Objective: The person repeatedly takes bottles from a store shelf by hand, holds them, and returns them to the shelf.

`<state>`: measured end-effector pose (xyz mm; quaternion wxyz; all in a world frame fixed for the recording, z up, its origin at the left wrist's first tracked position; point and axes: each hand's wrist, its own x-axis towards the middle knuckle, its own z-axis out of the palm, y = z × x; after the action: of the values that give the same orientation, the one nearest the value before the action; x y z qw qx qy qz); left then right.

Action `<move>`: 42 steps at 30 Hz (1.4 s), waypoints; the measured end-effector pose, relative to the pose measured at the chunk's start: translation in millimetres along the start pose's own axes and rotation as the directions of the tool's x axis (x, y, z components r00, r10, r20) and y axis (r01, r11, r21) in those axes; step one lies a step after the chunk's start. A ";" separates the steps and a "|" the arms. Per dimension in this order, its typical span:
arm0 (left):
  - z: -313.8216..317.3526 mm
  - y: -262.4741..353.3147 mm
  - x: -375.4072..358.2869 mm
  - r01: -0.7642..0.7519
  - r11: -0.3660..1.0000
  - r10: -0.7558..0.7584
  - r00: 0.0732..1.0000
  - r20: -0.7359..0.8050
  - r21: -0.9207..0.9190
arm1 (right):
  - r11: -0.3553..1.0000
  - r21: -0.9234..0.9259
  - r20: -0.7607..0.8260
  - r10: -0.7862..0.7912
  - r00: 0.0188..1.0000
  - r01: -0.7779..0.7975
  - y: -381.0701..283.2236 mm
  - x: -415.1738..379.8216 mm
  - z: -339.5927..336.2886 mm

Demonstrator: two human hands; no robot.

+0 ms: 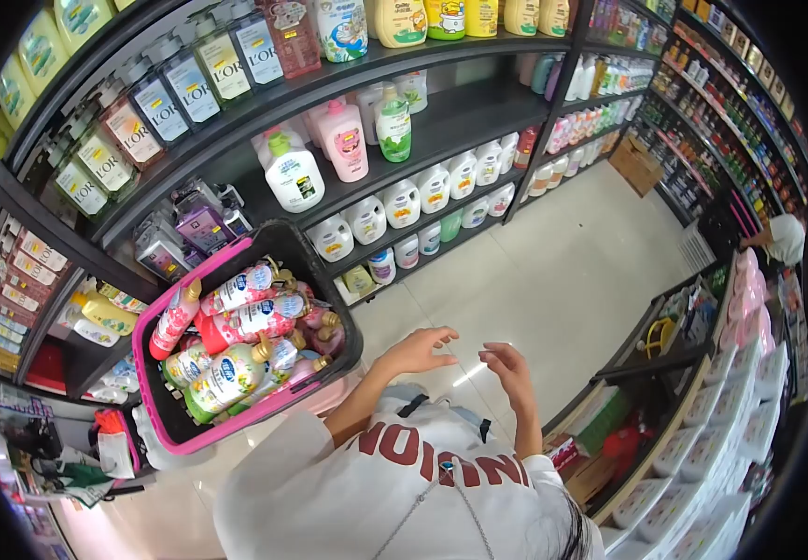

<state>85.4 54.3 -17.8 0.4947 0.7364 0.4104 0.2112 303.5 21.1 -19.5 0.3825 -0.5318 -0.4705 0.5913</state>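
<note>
My left hand (420,351) is in front of my body with nothing in it, fingers slightly curved and apart. Facing it across a small gap, my right hand (510,371) is also bare, its fingers loosely bent and spread. Left of my left forearm stands a black basket with a pink rim (236,423). Bottles are heaped inside, among them a pink-red bottle (176,320) and a yellow-white bottle (226,378). Beyond the basket, a white bottle with a green cap (293,177), a pink bottle (345,145) and a green bottle (393,128) stand on a dark shelf (464,121).
White jugs (402,203) line the lower shelf. L'OR-labelled pump bottles (191,86) fill the upper left shelf. At right are stacked white packs (702,443) and pink packages (747,303). A cardboard box (636,166) sits across the tiled floor (553,252). Another person (785,239) is at far right.
</note>
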 end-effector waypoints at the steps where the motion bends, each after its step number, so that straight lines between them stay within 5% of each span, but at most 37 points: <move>1: 0.9 2.6 7.2 0.016 1.000 -0.016 0.999 -0.038 -0.021 | 0.999 -0.033 0.013 0.003 1.000 -0.003 -3.5 9.9 -9.1; 10: -29.7 -27.3 100.4 0.144 0.988 -0.151 0.979 -0.134 -0.055 | 1.000 -0.008 0.200 -0.007 0.980 0.009 -27.9 126.7 -65.4; 18: -84.4 -37.6 212.3 0.095 0.993 -0.111 0.956 -0.270 -0.069 | 0.999 -0.009 0.245 -0.033 0.969 0.037 -64.1 238.3 -97.9; 25: -133.3 -32.7 243.8 0.166 0.981 -0.193 0.895 -0.402 -0.102 | 0.998 0.058 0.371 0.004 0.929 -0.028 -87.4 316.1 -103.9; 29: -155.1 -30.0 256.8 0.256 0.958 -0.285 0.832 -0.476 -0.127 | 1.000 0.000 0.413 0.011 0.911 -0.012 -107.7 362.4 -105.0; 33: -180.4 -44.8 288.8 0.136 0.976 -0.215 0.747 -0.630 -0.172 | 0.995 0.001 0.512 -0.084 0.855 0.097 -127.3 432.2 -108.3; 35: -201.3 -43.3 309.4 0.208 0.960 -0.279 0.681 -0.677 -0.187 | 0.968 -0.044 0.507 -0.192 0.841 0.247 -147.7 472.9 -105.7; 37: -225.5 -53.0 335.3 0.120 0.958 -0.276 0.637 -0.720 -0.261 | 0.947 0.039 0.480 -0.298 0.825 0.319 -171.1 513.9 -98.8; 42: -301.8 -51.9 400.4 0.128 0.935 -0.350 0.472 -0.809 -0.330 | 0.915 0.014 0.388 -0.376 0.841 0.403 -212.7 612.1 -73.8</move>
<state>78.2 556.5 24.5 0.3304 0.4087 0.6732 0.5201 279.4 671.6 21.3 0.3770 -0.3118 -0.6540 0.5770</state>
